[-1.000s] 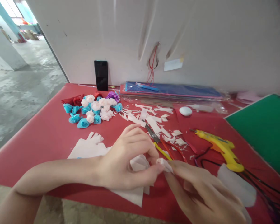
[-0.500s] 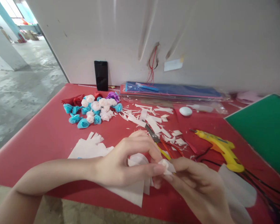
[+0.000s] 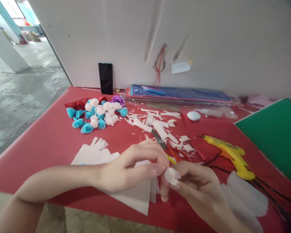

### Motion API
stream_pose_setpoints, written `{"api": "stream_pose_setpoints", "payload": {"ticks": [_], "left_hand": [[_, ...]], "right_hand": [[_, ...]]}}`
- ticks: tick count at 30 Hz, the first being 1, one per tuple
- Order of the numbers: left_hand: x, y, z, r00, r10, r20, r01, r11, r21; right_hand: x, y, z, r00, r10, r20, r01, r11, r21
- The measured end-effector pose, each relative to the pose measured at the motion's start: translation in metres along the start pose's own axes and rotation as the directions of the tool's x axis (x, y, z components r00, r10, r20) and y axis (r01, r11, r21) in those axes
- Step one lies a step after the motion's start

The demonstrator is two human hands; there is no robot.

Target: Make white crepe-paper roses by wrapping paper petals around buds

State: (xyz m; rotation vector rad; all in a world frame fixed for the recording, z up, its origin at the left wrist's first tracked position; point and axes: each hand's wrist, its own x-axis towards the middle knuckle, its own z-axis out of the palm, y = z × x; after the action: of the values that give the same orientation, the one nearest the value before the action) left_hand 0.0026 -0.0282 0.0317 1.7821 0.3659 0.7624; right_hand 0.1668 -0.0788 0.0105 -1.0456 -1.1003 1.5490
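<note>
A small white paper flower (image 3: 172,175) with a rolled centre sits at my fingertips, its petals facing up. My right hand (image 3: 199,187) pinches it from the right, thumb below and index finger behind. From the left, my left hand (image 3: 135,168) is closed, with curled fingertips against the flower's left edge and the thumb resting on the index finger. Beneath my left forearm and hand lie white paper sheets (image 3: 133,197), partly covered. Scissors (image 3: 158,138) and orange-red and yellow handles behind my fingers are partly hidden.
Blue, white, red and purple paper flowers (image 3: 102,113) cluster at the left. White paper scraps (image 3: 160,127) lie mid-table. A yellow glue gun (image 3: 229,153) with its cord, translucent petal pieces (image 3: 248,194) and a green board (image 3: 274,139) are on the right. A phone (image 3: 106,78) leans on the wall.
My left thumb has slid off the flower toward the left and now lies against the index finger. The flower has turned, showing its rolled centre and petals more openly.
</note>
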Motion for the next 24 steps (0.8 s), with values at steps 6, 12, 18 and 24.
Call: {"api": "stream_pose_setpoints", "payload": {"ticks": [6, 12, 18, 24], "left_hand": [[0.001, 0.001, 0.001, 0.999, -0.042, -0.010, 0.041, 0.998, -0.047], [-0.001, 0.000, 0.002, 0.996, -0.085, -0.004, 0.084, 0.986, -0.144], [-0.001, -0.005, 0.006, 0.977, -0.214, 0.012, 0.202, 0.905, -0.375], [0.000, 0.000, 0.005, 0.988, -0.149, -0.032, 0.136, 0.956, -0.258]], "right_hand": [[0.003, 0.005, -0.005, 0.998, -0.002, 0.056, 0.001, 1.000, 0.018], [0.008, 0.008, -0.010, 0.965, -0.206, 0.163, 0.236, 0.952, -0.195], [-0.001, -0.003, -0.009, 0.857, -0.489, 0.165, 0.466, 0.598, -0.652], [-0.006, 0.000, -0.013, 0.873, -0.471, 0.122, 0.404, 0.560, -0.724]]}}
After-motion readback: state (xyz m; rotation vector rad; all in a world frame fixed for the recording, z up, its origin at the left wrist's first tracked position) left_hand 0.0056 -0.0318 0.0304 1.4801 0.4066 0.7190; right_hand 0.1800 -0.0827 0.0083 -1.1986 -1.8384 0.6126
